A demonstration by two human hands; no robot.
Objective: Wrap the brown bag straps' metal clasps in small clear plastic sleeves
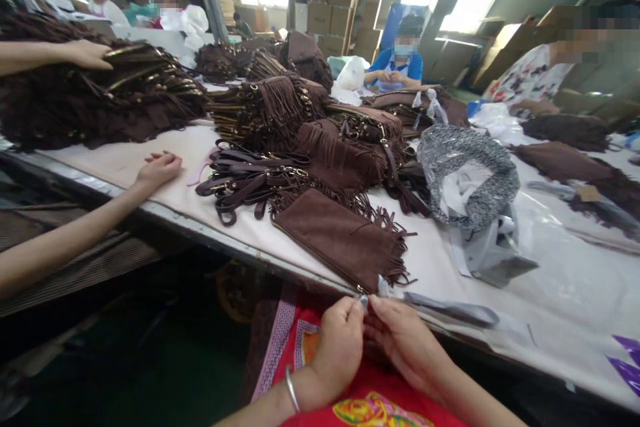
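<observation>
My left hand (341, 340), with a silver bangle on the wrist, is closed in a pinch at the table's front edge. My right hand (404, 341) meets it there, thumb and fingers drawn together. Between the fingertips shows a small greyish piece (364, 302), too small to name surely. Just beyond lies a brown fringed suede bag (340, 230), flat on the table, its zipper corner (360, 288) almost at my fingertips. A bit of whitish plastic (385, 285) sits by that corner. Red patterned cloth (380, 407) covers my lap.
Brown straps (245, 177) and piled fringed bags (280, 107) lie behind. A grey knitted item (467, 173) and clear plastic (545, 233) are at right. Another person's hands (160, 168) reach in from the left, one touching a bag pile (100, 97). A co-worker in blue (400, 63) sits opposite.
</observation>
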